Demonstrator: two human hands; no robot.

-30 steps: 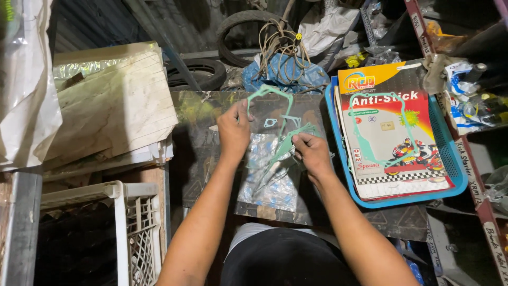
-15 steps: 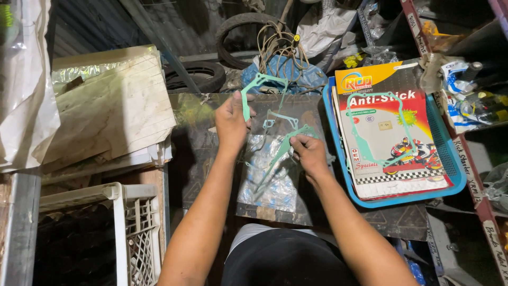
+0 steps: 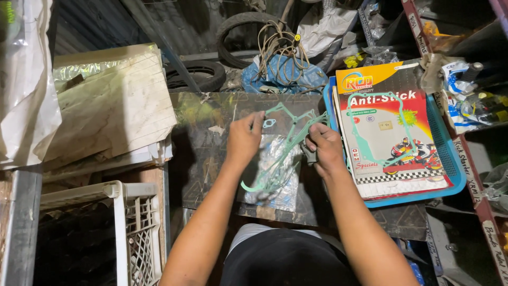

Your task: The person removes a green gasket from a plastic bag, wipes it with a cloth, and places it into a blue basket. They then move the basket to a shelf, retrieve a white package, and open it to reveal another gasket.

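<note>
My left hand (image 3: 243, 139) and my right hand (image 3: 324, 148) both hold thin pale-green gaskets (image 3: 288, 135) above a dark patterned board (image 3: 201, 137). The left fingers pinch the upper left part of a large outline gasket, with a small gasket piece (image 3: 269, 123) by the fingertips. The right hand grips the gaskets' right side, fingers curled. Under the gaskets lies a clear plastic bag (image 3: 275, 175) with printed card inside.
A blue plastic tray (image 3: 450, 159) at right holds a colourful gasket package (image 3: 386, 137). A white crate (image 3: 132, 222) stands at lower left under stacked cardboard (image 3: 106, 111). Tyres (image 3: 201, 74), tangled cables (image 3: 280, 47) and a blue bag (image 3: 275, 77) lie behind. Shelves (image 3: 476, 175) line the right.
The left hand had raised a gasket toward the back; now both hands have come together with the gaskets lower over the bag. The right hand shifted slightly up.
</note>
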